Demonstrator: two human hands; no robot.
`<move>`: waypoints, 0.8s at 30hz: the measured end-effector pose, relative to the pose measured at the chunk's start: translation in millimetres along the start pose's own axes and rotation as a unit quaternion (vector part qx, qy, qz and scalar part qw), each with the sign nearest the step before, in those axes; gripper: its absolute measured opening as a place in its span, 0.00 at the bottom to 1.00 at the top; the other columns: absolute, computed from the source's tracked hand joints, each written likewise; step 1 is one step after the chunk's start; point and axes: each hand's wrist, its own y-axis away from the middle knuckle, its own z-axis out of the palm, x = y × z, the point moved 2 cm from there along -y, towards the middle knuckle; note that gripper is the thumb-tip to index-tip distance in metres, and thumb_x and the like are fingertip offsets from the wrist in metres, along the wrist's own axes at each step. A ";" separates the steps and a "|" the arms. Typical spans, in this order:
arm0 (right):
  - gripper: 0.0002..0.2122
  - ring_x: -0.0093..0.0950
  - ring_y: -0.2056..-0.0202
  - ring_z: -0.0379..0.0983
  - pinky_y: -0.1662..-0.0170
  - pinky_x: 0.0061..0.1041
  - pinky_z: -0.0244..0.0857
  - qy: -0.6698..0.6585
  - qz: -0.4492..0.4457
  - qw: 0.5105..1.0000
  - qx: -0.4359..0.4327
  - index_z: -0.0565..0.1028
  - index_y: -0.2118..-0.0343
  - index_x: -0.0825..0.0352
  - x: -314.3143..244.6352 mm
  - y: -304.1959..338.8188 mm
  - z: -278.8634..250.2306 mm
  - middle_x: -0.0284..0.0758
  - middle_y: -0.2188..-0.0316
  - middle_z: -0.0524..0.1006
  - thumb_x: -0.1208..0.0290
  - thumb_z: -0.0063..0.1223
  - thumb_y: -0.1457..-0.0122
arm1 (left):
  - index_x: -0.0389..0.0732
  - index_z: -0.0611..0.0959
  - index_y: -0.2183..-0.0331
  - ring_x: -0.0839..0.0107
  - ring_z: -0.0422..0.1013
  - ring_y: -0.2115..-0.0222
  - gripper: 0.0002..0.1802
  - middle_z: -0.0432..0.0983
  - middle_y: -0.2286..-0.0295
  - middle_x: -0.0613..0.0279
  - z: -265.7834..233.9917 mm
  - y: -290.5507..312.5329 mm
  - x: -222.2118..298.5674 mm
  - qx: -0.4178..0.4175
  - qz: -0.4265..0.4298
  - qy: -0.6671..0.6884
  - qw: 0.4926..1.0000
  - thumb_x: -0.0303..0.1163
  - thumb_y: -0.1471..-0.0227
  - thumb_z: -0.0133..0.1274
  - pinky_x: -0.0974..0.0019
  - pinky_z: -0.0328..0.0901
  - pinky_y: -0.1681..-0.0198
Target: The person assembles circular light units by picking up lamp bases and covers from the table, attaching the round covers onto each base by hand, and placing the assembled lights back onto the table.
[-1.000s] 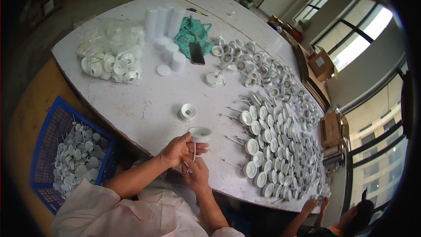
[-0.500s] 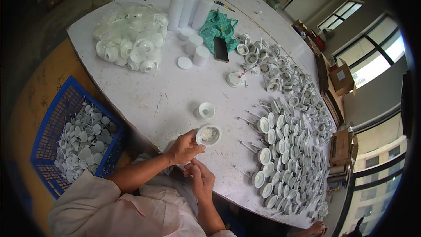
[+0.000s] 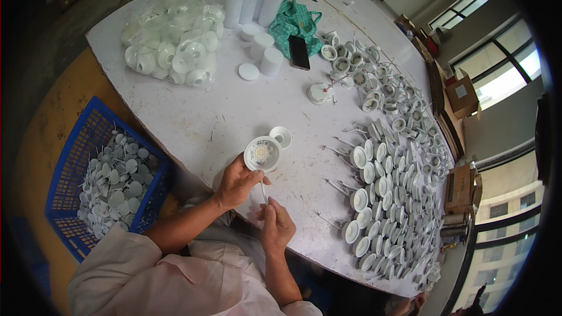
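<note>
My left hand (image 3: 235, 182) grips a round white downlight (image 3: 262, 153) by its near edge, tilted so the board with small yellowish LEDs inside the rim faces up. From its near side a thin pale wire (image 3: 263, 190) runs toward my right hand (image 3: 275, 228), whose fingers are pinched on the wire's lower end. Right behind the held downlight, a white cup-shaped housing (image 3: 283, 137) rests on the table, partly covered by it.
Rows of white downlights (image 3: 383, 193) with wires lie on the right. Loose lamp housings (image 3: 374, 82), a phone (image 3: 298, 52), green cloth (image 3: 290, 23), white discs (image 3: 248, 72) and a bag of white cups (image 3: 170, 38) lie farther back. A blue basket (image 3: 61, 178) holds wired discs. Another person's hand (image 3: 410, 305) shows lower right.
My left hand has moved the downlight a little left and away from me, tipping its face up more. My right hand has moved slightly right, and the wire now shows between the hands.
</note>
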 end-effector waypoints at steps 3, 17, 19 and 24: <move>0.09 0.21 0.75 0.73 0.69 0.19 0.69 -0.032 0.050 0.998 0.033 0.76 0.60 0.75 11.3 -3.4 -3.5 0.38 0.73 0.78 0.76 0.51 0.39 | 0.31 0.64 0.47 0.68 0.67 0.52 0.23 0.67 0.53 0.54 1.7 3.9 6.2 -0.006 0.016 -0.018 1.000 0.23 0.43 0.47 0.61 0.71 0.53; 0.10 0.16 0.77 0.68 0.71 0.18 0.63 -0.082 0.075 0.994 -0.024 0.75 0.70 0.73 7.0 -8.5 -2.3 0.33 0.77 0.76 0.72 0.48 0.37 | 0.32 0.66 0.48 0.68 0.68 0.53 0.22 0.68 0.53 0.55 -10.0 3.6 7.0 0.094 -0.034 0.102 0.990 0.21 0.45 0.46 0.63 0.69 0.54; 0.09 0.17 0.75 0.70 0.69 0.19 0.65 -0.119 0.168 0.975 -0.080 0.75 0.66 0.75 5.1 -15.1 1.9 0.33 0.76 0.77 0.72 0.50 0.38 | 0.32 0.67 0.49 0.69 0.69 0.54 0.21 0.69 0.53 0.56 -14.0 -0.9 7.5 0.131 -0.078 0.153 0.976 0.21 0.45 0.46 0.64 0.70 0.57; 0.14 0.24 0.69 0.75 0.64 0.22 0.70 0.102 0.035 0.991 -0.077 0.76 0.58 0.74 0.3 -72.2 -15.5 0.36 0.69 0.79 0.70 0.58 0.44 | 0.36 0.68 0.48 0.65 0.73 0.57 0.21 0.71 0.55 0.57 -43.1 -2.9 -0.6 0.099 -0.089 0.013 0.991 0.22 0.45 0.45 0.71 0.65 0.68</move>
